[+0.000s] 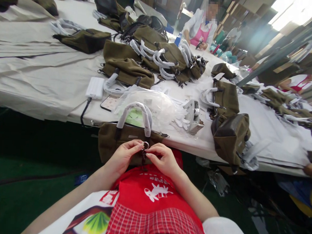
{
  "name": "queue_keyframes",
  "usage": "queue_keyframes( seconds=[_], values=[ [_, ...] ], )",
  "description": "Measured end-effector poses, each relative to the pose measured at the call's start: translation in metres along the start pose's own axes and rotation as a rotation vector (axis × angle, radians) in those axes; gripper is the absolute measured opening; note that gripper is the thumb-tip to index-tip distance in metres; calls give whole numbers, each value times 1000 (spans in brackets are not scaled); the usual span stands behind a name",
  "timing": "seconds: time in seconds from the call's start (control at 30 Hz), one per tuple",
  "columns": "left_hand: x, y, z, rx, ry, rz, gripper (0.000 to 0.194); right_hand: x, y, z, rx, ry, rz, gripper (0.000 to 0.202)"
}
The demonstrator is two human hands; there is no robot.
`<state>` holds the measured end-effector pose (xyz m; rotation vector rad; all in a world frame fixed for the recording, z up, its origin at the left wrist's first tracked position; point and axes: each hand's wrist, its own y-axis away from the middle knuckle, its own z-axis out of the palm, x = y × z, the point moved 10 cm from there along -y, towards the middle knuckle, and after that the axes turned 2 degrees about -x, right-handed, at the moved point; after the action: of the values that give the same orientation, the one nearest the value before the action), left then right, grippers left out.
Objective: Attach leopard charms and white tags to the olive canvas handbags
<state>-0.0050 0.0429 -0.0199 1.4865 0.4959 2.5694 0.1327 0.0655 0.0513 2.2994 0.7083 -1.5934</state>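
An olive-brown handbag (106,142) leans against the table edge in front of me, its handles (145,113) wrapped in white padding. My left hand (128,153) pinches a silver metal ring (145,145) in front of the bag. From the ring hangs a short dark chain or strap (143,158). My right hand (164,158) is closed beside the ring, thumb and fingertips pinched at the top of that dark piece; the exact grip is too small to make out.
On the table (55,94) lie a white power bank (95,88) with a black cable, a phone (110,103), clear plastic bags (156,104) and a metal holder (193,115). Several olive handbags (129,72) are piled behind. Another handbag (230,135) overhangs the edge at right. A co-worker (201,30) stands across the table.
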Motion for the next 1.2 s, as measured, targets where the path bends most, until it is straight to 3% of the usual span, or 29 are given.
queue_keyframes(
  seconds=[0.2,0.3,0.47,0.63,0.73,0.83,0.93,1.07,1.2],
  values=[
    [-7,1,3,-67,57,-65,19,3,0,-9,79,38,-12,22],
    [-15,3,10,-141,89,-148,20,-11,-1,-6,34,167,-151,31],
    [-40,20,28,-296,116,-415,23,-32,4,-3,-13,392,-335,17],
    [-52,24,28,-273,137,-471,24,-34,8,8,-148,473,-354,22],
    [-44,13,22,-249,-39,-348,23,-25,5,6,-144,437,-268,19],
    [0,5,19,-179,-347,46,23,-6,1,-1,-100,297,-95,14],
    [39,16,38,-242,-596,354,21,23,1,0,-92,-14,155,18],
    [54,23,49,-247,-699,445,17,49,6,12,-100,-454,401,32],
    [54,19,45,-161,-646,438,18,52,7,24,-164,-657,422,39]
  ],
)
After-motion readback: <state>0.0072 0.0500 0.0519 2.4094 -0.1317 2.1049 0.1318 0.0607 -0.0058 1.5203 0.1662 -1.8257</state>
